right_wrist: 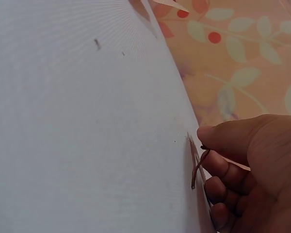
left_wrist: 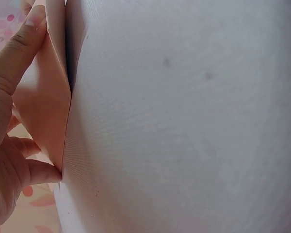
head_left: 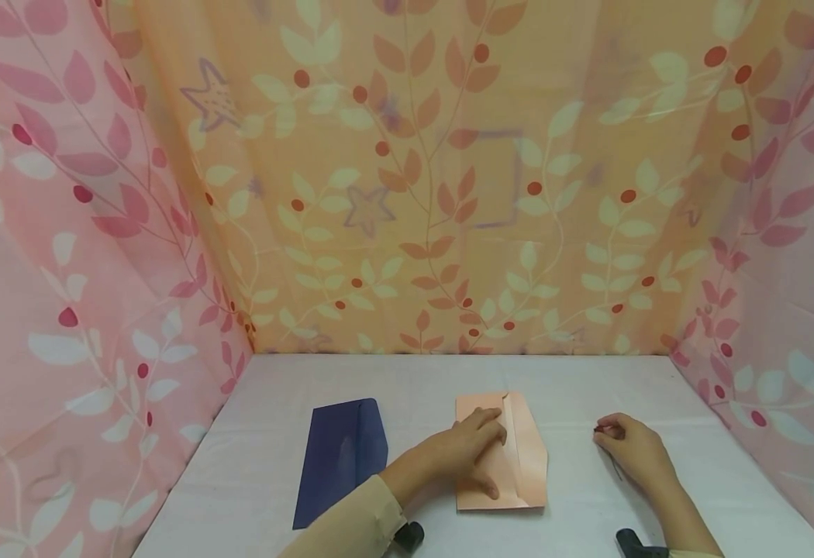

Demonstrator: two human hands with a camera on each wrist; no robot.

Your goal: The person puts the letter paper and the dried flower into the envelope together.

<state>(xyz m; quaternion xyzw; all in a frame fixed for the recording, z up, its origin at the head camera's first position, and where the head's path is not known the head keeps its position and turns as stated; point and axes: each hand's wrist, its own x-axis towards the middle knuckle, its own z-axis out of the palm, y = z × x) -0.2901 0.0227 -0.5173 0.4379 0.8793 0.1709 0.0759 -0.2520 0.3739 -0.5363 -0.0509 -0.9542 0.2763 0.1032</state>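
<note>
A peach envelope lies on the white table with its pointed flap turned out to the right. My left hand rests on it with the fingers spread, and in the left wrist view the thumb lies against the paper near a gap at its opening. Off to the right, my right hand pinches a thin, bent, reddish-brown strand between thumb and fingertips, just above the table. What the strand is made of cannot be told. Left of the peach envelope is a dark blue envelope, partly covered by the left forearm.
The white tabletop reaches back to an orange leaf-patterned curtain. Pink patterned curtains stand at both sides. Small dark specks mark the cloth. A black wrist device sits at the right wrist.
</note>
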